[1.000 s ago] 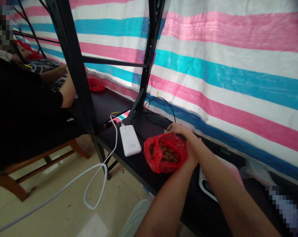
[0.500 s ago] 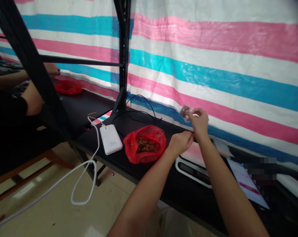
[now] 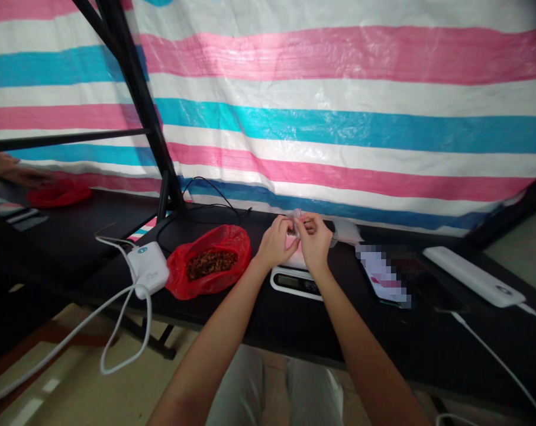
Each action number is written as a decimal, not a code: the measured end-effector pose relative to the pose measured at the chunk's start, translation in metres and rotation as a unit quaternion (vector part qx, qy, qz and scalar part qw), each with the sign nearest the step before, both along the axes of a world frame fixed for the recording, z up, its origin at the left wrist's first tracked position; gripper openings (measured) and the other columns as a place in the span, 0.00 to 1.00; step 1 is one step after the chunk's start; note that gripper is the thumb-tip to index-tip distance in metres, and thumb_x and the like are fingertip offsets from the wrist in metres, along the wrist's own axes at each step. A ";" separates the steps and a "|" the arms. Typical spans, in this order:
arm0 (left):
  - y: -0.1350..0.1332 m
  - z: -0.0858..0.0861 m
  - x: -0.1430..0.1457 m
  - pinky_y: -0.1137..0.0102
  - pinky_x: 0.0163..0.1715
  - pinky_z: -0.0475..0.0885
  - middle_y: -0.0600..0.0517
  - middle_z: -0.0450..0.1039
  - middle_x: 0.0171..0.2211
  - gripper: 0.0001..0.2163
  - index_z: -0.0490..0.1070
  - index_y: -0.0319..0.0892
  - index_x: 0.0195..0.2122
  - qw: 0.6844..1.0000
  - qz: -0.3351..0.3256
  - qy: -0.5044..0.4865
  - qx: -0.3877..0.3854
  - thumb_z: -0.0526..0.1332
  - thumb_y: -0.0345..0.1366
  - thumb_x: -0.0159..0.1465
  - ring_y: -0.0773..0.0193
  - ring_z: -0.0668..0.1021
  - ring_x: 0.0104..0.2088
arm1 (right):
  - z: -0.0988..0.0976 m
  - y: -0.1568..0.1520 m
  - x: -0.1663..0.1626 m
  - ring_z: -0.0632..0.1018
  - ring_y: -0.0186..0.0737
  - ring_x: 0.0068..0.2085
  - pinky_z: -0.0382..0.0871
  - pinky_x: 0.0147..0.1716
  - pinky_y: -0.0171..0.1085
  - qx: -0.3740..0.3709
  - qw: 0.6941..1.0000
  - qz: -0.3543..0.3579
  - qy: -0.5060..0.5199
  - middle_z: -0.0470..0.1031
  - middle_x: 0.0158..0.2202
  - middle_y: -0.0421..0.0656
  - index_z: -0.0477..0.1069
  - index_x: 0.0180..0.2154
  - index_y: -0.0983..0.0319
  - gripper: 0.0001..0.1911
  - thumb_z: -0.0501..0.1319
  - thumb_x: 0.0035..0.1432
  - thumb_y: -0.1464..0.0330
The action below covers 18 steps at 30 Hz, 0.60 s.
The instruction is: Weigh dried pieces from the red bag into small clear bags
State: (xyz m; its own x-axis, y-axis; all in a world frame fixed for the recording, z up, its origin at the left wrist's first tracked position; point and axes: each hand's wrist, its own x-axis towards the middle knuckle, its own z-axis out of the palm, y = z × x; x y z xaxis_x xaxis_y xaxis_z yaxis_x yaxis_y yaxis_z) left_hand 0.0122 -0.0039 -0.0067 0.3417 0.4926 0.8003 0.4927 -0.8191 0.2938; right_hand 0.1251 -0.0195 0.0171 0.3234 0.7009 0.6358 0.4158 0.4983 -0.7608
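My left hand [image 3: 274, 241] and my right hand [image 3: 315, 239] meet above a white kitchen scale [image 3: 298, 284]. Between their fingertips they pinch a small clear plastic bag [image 3: 297, 216], mostly covered by the fingers. Its contents cannot be made out now. The scale's pinkish top is partly hidden under my hands, while its dark display faces me. Left of the scale sits an open red plastic bag [image 3: 177, 277] holding a heap of small brown pieces [image 3: 211, 264]. Clear plastic bags [image 3: 346, 231] lie behind my right hand.
A white power bank [image 3: 150, 266] with a looping white cable stands at the left. To the right lie a phone [image 3: 383, 277] and a long white device [image 3: 474, 277]. Beyond the black frame post [image 3: 137, 97], another person's hands [image 3: 22, 170] are near a second red bag [image 3: 61, 192].
My view has swung right. My right hand, which held the small bag up near the striped sheet, has come down over the scale, and my left hand has joined it on the bag.
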 end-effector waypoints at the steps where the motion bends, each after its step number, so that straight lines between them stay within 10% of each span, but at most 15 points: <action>1: -0.001 0.001 0.000 0.66 0.40 0.67 0.46 0.62 0.37 0.08 0.61 0.40 0.36 1.000 -0.004 0.006 -0.001 0.53 0.39 0.60 0.60 0.68 0.40 | -0.003 0.002 0.003 0.72 0.33 0.26 0.67 0.27 0.33 0.001 1.000 -0.011 0.008 0.72 0.27 0.39 0.68 0.30 0.61 0.09 0.59 0.51 0.61; 8: -0.010 0.014 0.000 0.69 0.38 0.65 0.50 0.62 0.32 0.10 0.63 0.40 0.29 0.994 -0.051 0.001 -0.099 0.50 0.38 0.64 0.64 0.68 0.36 | -0.014 0.010 0.007 0.77 0.38 0.30 0.72 0.33 0.36 -0.015 0.995 0.007 0.100 0.77 0.29 0.44 0.73 0.31 0.64 0.12 0.61 0.50 0.61; 18: 0.011 -0.001 0.008 0.73 0.31 0.64 0.54 0.62 0.24 0.17 0.62 0.39 0.24 0.913 -0.068 -0.290 -0.278 0.48 0.46 0.64 0.68 0.68 0.27 | -0.015 -0.002 -0.002 0.78 0.46 0.43 0.70 0.44 0.42 -0.030 0.990 0.015 -0.133 0.79 0.40 0.44 0.77 0.40 0.59 0.15 0.54 0.56 0.65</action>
State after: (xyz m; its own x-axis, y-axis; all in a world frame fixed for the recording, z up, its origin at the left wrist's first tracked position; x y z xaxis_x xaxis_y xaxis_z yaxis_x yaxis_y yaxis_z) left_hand 0.0201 0.0069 -0.0078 0.0290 0.8622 0.5058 0.0267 -0.5065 0.8618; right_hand 0.1230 -0.0215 0.0022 0.1278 0.7465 0.6530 0.5916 0.4710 -0.6543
